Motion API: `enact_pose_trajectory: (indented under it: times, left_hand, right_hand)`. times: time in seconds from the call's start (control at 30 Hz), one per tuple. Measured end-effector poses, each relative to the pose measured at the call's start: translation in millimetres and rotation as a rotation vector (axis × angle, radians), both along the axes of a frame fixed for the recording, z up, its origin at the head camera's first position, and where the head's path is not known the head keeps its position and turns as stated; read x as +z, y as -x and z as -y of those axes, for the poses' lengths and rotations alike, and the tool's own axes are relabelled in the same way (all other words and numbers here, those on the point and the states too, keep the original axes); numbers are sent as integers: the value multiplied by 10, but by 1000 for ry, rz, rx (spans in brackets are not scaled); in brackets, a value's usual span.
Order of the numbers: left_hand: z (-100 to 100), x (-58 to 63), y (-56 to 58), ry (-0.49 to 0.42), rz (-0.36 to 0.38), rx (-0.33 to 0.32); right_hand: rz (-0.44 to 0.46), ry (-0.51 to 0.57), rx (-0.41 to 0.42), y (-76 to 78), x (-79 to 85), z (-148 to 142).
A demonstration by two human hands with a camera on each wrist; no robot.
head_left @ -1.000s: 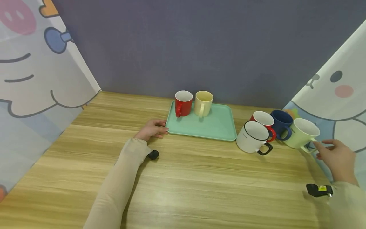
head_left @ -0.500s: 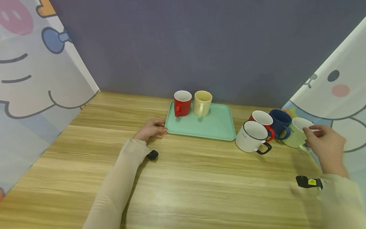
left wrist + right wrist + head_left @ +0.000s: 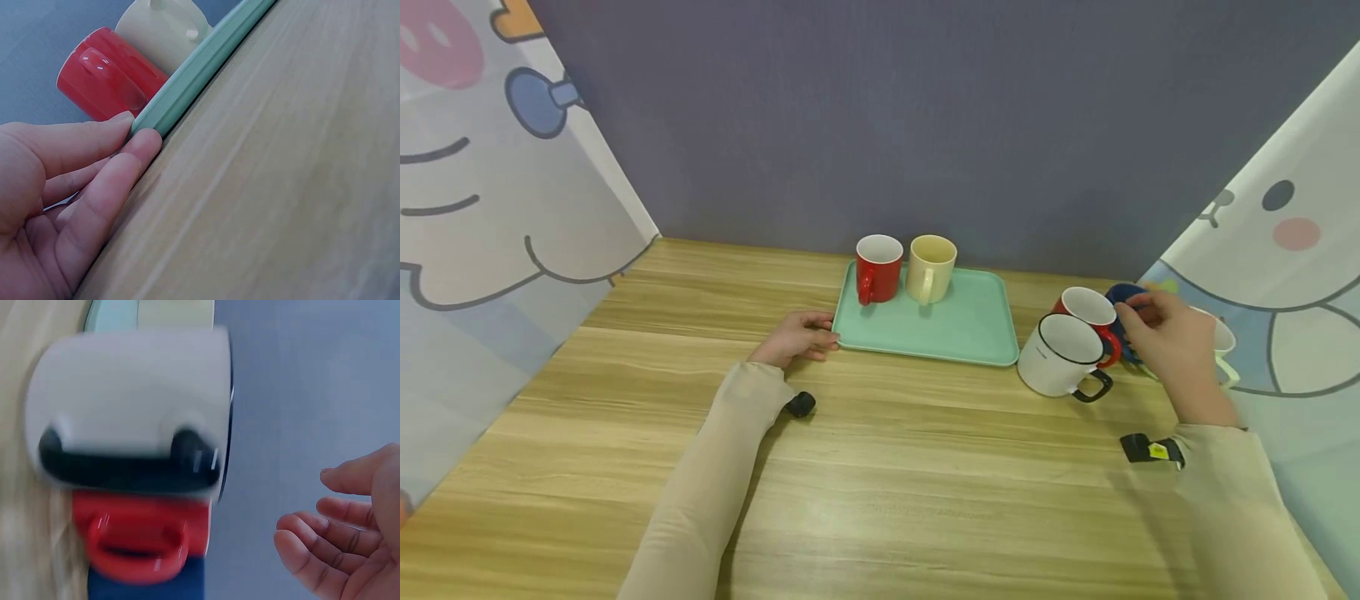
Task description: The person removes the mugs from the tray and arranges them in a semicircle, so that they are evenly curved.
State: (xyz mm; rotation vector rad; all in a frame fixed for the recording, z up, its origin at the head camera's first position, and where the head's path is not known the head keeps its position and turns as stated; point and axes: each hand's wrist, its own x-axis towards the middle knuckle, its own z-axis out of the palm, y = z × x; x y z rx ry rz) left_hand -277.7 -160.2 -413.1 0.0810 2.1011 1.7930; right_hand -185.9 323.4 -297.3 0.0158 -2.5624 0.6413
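Note:
My left hand (image 3: 793,337) pinches the near left corner of a mint-green tray (image 3: 962,329), thumb on the rim and fingers at its outer side in the left wrist view. A red mug (image 3: 889,279) and a cream-yellow mug (image 3: 942,271) stand upright on the tray. My right hand (image 3: 1180,342) is over the mug group on the right, fingers loosely bent and holding nothing. It overlaps a dark blue mug (image 3: 1118,292) and a pale green mug (image 3: 1223,337). Beside them stand a second red mug (image 3: 1086,304) and a white mug (image 3: 1048,358) with black rim and handle.
Everything stands on a wood-grain table (image 3: 910,483). A dark grey panel (image 3: 880,125) rises along the back, and cartoon-printed sheets (image 3: 1285,275) close off both sides. The white mug sits near the tray's right corner.
My right hand has moved left from the pale green mug's handle, across that mug, to the blue mug. My left hand, the tray and its two mugs stay in place.

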Motion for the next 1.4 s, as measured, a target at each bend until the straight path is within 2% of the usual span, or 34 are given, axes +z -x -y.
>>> enact_pose_trajectory:
  times: [0.13, 0.4, 0.5, 0.6, 0.83, 0.97, 1.17, 1.4]
  left_hand:
    - [3, -3, 10, 1, -14, -17]
    - [21, -7, -6, 13, -4, -17]
    - [19, -7, -8, 8, -15, -22]
    - [12, -8, -15, 7, -17, -23]
    - [19, -23, -18, 2, -15, -22]
    - [18, -17, -22, -3, -12, -24]
    - [13, 3, -25, -11, -18, -24]
    - [20, -2, -6, 5, -15, -23]
  right_hand:
    - [-84, -4, 67, 57, 17, 250]
    - [-55, -10, 187, 166, 33, 722]
    - [-68, 4, 226, 235, -14, 866]
    - [-34, 19, 255, 321, -81, 1004]
    - [159, 47, 272, 574, -274, 1318]
    - [187, 80, 291, 712, -400, 1455]
    - [174, 121, 303, 892, -528, 1631]
    - [190, 177, 279, 1038, -647, 1801]
